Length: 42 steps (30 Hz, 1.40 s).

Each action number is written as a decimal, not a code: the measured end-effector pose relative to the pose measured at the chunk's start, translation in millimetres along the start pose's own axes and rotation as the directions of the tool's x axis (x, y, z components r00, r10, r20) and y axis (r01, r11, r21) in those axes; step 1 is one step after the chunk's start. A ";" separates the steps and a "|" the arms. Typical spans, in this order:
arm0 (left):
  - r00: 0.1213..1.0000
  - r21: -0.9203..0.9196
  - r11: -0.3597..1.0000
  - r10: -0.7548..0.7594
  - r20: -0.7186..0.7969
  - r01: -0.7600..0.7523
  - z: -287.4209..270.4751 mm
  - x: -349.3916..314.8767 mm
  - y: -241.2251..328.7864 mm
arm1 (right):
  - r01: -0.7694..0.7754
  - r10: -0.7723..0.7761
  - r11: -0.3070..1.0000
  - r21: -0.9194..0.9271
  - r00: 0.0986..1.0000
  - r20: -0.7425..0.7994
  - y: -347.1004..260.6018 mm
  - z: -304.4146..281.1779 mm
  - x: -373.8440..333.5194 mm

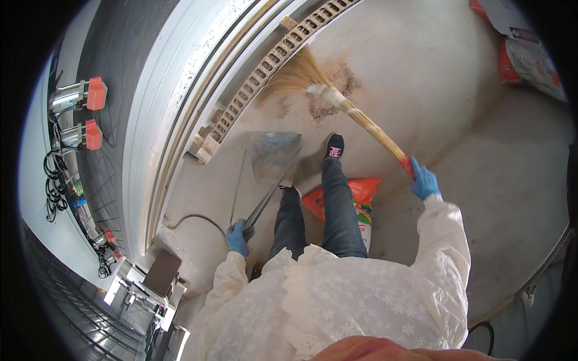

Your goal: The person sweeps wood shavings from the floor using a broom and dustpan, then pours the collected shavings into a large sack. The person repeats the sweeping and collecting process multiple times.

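You are gripping the red end of a straw broom [337,99] in your right hand [424,182], the blue-gloved fingers curled tight around the handle. The broom is slanting away from you, its fanned bristles resting on the pale concrete floor [421,90] just beside a long drain grate [271,66], with a patch of brownish dirt [331,96] lying under and around the bristle head.

Your left hand [237,237], also gloved in blue, is closing its fingers around the long handle of a metal dustpan [272,155]. The pan is sitting flat on the floor in front of your left foot, its mouth facing the dirt but well short of it.

An orange sack [360,198] is lying on the floor behind your legs, partly hidden by them. More printed sacks [530,60] are lying at the far right. Two metal cylinders with orange caps [81,114] are showing at the left
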<state>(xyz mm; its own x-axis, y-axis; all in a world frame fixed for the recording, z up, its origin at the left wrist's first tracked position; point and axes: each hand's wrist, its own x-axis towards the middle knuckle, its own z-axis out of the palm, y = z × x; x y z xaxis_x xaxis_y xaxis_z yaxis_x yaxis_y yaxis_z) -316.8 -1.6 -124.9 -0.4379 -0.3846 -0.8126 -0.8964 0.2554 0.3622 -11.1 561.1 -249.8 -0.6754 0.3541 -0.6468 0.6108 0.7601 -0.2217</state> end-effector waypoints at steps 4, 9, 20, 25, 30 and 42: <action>1.000 0.010 1.000 -0.012 0.028 0.012 2.2 6.7 1.2 | -0.284 0.282 0.951 0.121 0.959 0.038 4.1 -9.3 -95.4; 0.999 0.014 1.000 0.001 0.053 -0.002 7.9 11.5 1.5 | -0.503 0.537 0.772 0.388 0.843 0.025 -20.4 2.0 -108.0; 0.998 -0.019 1.000 -0.009 0.064 0.010 -0.1 13.6 6.9 | -0.326 0.433 0.189 0.926 0.875 0.219 -153.8 34.6 194.4; 0.999 -0.034 0.999 -0.017 0.035 0.018 -9.1 12.2 1.4 | -0.396 0.343 0.581 0.712 0.912 0.227 -226.6 45.9 192.4; 0.999 -0.064 0.998 -0.023 0.027 0.025 -23.8 11.6 -3.4 | -0.298 0.193 0.776 0.555 0.951 0.241 -241.3 37.7 160.2; 0.999 -0.081 0.997 -0.010 -0.033 0.008 -76.9 14.3 -21.7 | 0.005 -0.072 0.975 0.223 0.952 0.297 -243.8 41.9 108.8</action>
<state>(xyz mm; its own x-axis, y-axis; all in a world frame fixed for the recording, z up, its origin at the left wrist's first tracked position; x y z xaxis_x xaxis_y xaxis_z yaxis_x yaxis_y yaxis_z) -308.8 -80.8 -109.3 -0.4308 -0.4162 -0.8008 -0.9023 0.1795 0.3921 -216.2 391.5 -296.7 -0.5649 0.1205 -0.8163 0.6842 0.6215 -0.3817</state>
